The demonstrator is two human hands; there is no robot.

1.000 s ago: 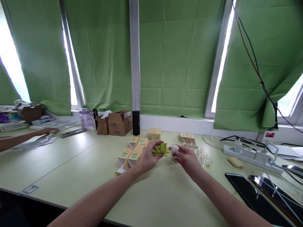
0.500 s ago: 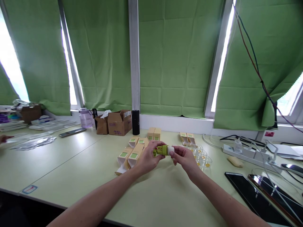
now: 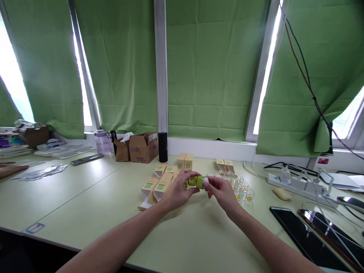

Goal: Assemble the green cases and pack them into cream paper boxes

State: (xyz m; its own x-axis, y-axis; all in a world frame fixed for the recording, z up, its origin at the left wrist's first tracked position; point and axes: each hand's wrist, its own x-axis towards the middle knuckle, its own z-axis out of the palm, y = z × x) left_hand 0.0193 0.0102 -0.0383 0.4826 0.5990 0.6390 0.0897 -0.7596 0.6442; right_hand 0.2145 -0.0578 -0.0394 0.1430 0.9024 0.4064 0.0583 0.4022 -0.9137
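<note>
A small yellow-green bottle-like item [image 3: 196,181] lies sideways between my hands above the table. My left hand [image 3: 179,188] pinches its green body between thumb and fingers. At the other end, my right hand [image 3: 223,192] has its thumb and fingers closed on the white end piece [image 3: 205,182], mostly covered by the fingertips. Left of my left hand lie several tan cartons [image 3: 160,187] with green labels, some with open flaps. Beyond my right hand stand several clear cups [image 3: 241,189] with yellow spots at the bottom.
Two tan cartons [image 3: 184,161] stand behind my hands, and two open ones [image 3: 225,166] farther right. Phones [image 3: 301,231], a power strip [image 3: 301,185] and cables occupy the right side. Brown boxes [image 3: 143,148] and a black cylinder [image 3: 163,147] stand at the back. A co-worker's hand [image 3: 11,169] is far left.
The white end piece shows less now, with the green collar nearer my right fingertips. My hands have barely moved. The co-worker's hand reaches farther in from the left.
</note>
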